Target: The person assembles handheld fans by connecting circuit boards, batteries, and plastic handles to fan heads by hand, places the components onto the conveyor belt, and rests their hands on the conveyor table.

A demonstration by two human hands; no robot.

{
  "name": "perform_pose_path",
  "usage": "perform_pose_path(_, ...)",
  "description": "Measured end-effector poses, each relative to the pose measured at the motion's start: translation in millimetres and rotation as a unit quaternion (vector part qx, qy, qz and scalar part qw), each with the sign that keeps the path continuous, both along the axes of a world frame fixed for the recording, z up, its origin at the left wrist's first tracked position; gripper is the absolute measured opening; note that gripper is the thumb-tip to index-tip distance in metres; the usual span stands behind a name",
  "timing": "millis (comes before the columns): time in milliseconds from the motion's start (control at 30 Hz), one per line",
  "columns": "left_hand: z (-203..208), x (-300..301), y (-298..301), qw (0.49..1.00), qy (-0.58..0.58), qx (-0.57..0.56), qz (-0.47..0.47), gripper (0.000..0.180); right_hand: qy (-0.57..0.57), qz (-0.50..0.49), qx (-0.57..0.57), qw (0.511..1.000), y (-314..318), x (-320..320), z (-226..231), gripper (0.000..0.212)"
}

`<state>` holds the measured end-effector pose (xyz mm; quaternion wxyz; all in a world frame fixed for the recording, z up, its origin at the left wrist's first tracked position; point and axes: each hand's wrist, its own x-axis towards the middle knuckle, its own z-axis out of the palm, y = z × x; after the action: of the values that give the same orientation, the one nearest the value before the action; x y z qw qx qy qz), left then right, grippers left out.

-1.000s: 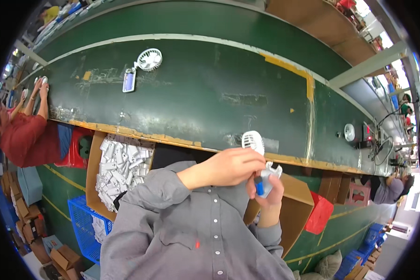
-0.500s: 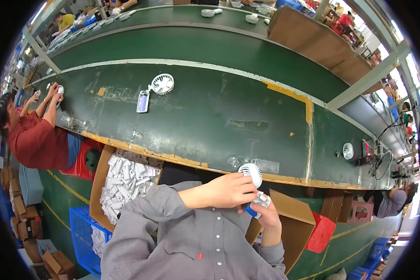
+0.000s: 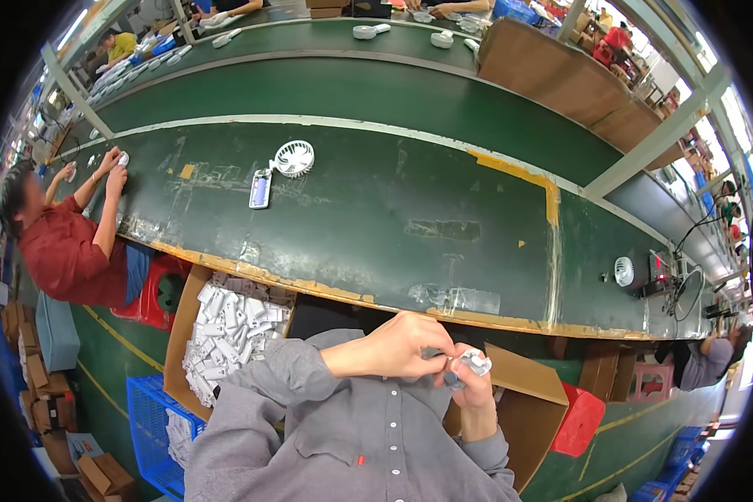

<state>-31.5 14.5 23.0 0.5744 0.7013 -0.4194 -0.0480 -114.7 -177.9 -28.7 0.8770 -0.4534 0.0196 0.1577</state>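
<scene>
My right hand (image 3: 474,391) is closed around a small white fan piece (image 3: 477,361), whose upper end sticks out past the fingers. A grey part (image 3: 453,381) shows at the palm side; its kind is unclear. Just to the left, my left hand (image 3: 403,345) is pinched, with a dark grey bit at its fingertips that is too small to name. Both hands are close together in front of my shirt, below the bench edge. On the green bench lies a white handheld fan (image 3: 294,159), its handle open on a purple battery (image 3: 261,190).
A cardboard box (image 3: 179,356) of white plastic parts stands at lower left, beside a blue crate (image 3: 149,435). Another open carton (image 3: 523,381) and a red bin (image 3: 579,418) are at right. A co-worker (image 3: 75,251) sits at left. Another fan (image 3: 623,271) stands far right.
The round white fan head that showed above my hands is out of sight, and the blue part no longer shows. My left hand has shifted slightly left, off the held piece.
</scene>
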Motion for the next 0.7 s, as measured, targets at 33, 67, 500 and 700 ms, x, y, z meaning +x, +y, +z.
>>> perform_pose_path(33, -1, -2, -1, 0.999, 0.035, -0.007, -0.003, 0.011, 0.01, -0.008, 0.02, 1.0, 0, -3, -1, 0.018)
perform_pose_path(67, -2, -3, -1, 0.999, 0.036, -0.007, -0.005, 0.011, 0.012, -0.01, 0.02, 1.0, 1, -7, -3, 0.018)
perform_pose_path(500, 4, 17, 25, 0.992, -0.05, 0.103, 0.051, 0.012, 0.071, 0.035, -0.063, 0.995, -36, -66, 17, 0.016)
perform_pose_path(700, 20, 25, 22, 0.994, 0.042, -0.025, 0.093, 0.011, 0.191, -0.137, -0.153, 0.96, -128, -142, -58, 0.015)
